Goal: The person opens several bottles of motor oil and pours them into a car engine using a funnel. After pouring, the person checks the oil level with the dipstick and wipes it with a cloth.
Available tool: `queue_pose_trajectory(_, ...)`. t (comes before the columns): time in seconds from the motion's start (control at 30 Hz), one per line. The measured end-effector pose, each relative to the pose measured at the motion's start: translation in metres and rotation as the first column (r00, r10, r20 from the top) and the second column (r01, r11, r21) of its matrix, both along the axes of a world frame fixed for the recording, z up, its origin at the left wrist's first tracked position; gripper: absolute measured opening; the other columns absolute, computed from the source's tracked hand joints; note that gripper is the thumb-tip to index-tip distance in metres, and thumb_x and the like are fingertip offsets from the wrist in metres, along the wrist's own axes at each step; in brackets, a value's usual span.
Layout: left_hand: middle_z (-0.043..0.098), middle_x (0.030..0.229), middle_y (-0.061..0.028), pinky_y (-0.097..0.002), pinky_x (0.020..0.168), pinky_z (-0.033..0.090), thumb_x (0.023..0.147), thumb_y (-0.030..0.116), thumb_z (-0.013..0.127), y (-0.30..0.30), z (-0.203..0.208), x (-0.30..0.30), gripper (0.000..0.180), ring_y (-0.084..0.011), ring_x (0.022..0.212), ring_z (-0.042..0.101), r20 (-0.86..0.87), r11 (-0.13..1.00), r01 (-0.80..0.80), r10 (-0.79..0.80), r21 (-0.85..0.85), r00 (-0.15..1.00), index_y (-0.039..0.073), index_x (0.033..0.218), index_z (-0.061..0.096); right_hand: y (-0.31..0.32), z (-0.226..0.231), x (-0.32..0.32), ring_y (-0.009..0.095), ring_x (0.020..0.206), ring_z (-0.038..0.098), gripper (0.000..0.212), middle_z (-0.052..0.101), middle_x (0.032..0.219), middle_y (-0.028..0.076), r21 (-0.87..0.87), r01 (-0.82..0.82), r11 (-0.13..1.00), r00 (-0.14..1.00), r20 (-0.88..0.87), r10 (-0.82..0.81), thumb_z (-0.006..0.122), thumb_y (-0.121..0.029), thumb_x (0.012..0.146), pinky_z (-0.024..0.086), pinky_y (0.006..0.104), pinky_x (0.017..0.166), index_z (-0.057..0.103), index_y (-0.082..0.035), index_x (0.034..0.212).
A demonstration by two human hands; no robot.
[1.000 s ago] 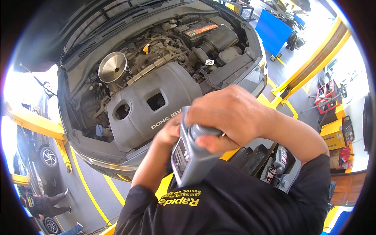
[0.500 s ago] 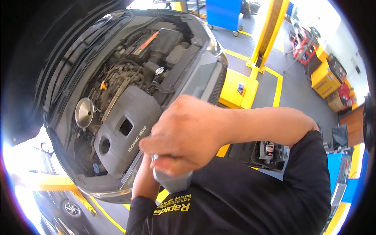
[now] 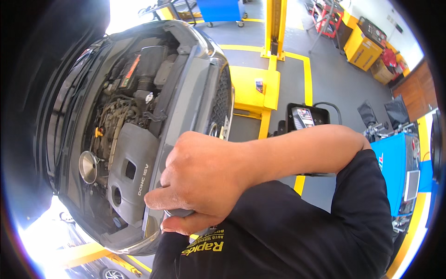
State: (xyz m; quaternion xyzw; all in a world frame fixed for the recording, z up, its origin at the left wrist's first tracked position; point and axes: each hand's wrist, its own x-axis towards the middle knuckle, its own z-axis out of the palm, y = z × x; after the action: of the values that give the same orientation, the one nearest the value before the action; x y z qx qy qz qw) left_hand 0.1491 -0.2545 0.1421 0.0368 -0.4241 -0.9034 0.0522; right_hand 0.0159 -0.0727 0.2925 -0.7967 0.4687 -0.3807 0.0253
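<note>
My right hand point(image 3: 200, 176) is raised in front of my chest, its fingers curled round the top of a grey container point(image 3: 180, 213). Only a small part of the container shows between thumb and fingers; its kind is hard to tell. My left sleeve comes up at the lower left, but my left hand is hidden behind the right one. Past my right hand lies a car's open engine bay, with a grey plastic engine cover point(image 3: 134, 162). A metal funnel point(image 3: 88, 167) stands in the engine bay beside that cover.
The raised hood point(image 3: 28, 116) looms on the left. A yellow lift post point(image 3: 275, 28) with its yellow base point(image 3: 251, 90) stands beyond the bumper. To the right are a black tray point(image 3: 320, 111) holding a package, a blue cart point(image 3: 390, 167) and a yellow box point(image 3: 362, 49).
My view has swung to the right, so the car sits farther left and the tray shows more. My right hand has shifted slightly left, now covering most of the grey container and my left forearm.
</note>
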Motion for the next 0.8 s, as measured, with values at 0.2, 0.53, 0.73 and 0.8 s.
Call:
queue_pose_trajectory(0.2, 0.067, 0.119, -0.0096, -0.0347, 0.097, 0.05, 0.074, 0.063, 0.088, 0.054, 0.025, 0.025, 0.097, -0.0171, 0.11, 0.064, -0.003, 0.607, -0.363, 0.511, -0.707, 0.86, -0.005, 0.135, 0.055, 0.044, -0.039, -0.038, 0.037, 0.06, 0.068, 0.036, 0.066, 0.065, 0.013, 0.208, 0.546, 0.811, 0.837, -0.125, -0.532, 0.06, -0.044, 0.097, 0.051, 0.0471, 0.053, 0.063, -0.008, 0.093)
queue_pose_trajectory(0.53, 0.067, 0.12, -0.0114, -0.0331, 0.093, 0.052, 0.076, 0.066, 0.086, 0.05, 0.011, -0.002, 0.1, -0.0185, 0.111, 0.064, 0.105, 0.795, -0.133, 0.239, -0.592, 0.965, -0.005, 0.137, 0.054, 0.048, -0.024, -0.004, 0.037, 0.077, 0.07, 0.034, 0.069, 0.075, 0.013, 0.015, 0.007, 1.0, 0.996, 0.084, -0.008, 0.059, -0.046, 0.094, 0.053, 0.0518, 0.069, 0.071, -0.015, 0.1)
queue_pose_trajectory(0.73, 0.068, 0.12, -0.0118, -0.0336, 0.092, 0.052, 0.075, 0.066, 0.087, 0.048, -0.03, 0.007, 0.1, -0.0192, 0.111, 0.065, 0.0, 0.559, -0.207, 0.348, -0.803, 0.937, -0.005, 0.138, 0.054, 0.082, -0.017, -0.062, 0.035, 0.108, 0.07, 0.048, 0.073, 0.11, 0.013, 0.318, 0.136, 0.938, 0.991, -0.05, -0.127, 0.052, -0.051, 0.101, 0.055, 0.0506, 0.091, 0.068, -0.015, 0.129)
queue_pose_trajectory(0.8, 0.068, 0.12, -0.0119, -0.0338, 0.092, 0.052, 0.075, 0.065, 0.087, 0.029, -0.042, -0.014, 0.1, -0.0195, 0.11, 0.065, -0.01, 0.555, -0.16, 0.263, -0.816, 0.965, -0.005, 0.138, 0.054, 0.098, -0.011, -0.075, 0.035, 0.108, 0.07, 0.046, 0.073, 0.109, 0.012, 0.526, 0.313, 0.791, 0.95, -0.179, -0.257, 0.055, -0.047, 0.101, 0.055, 0.0499, 0.092, 0.068, -0.013, 0.13)
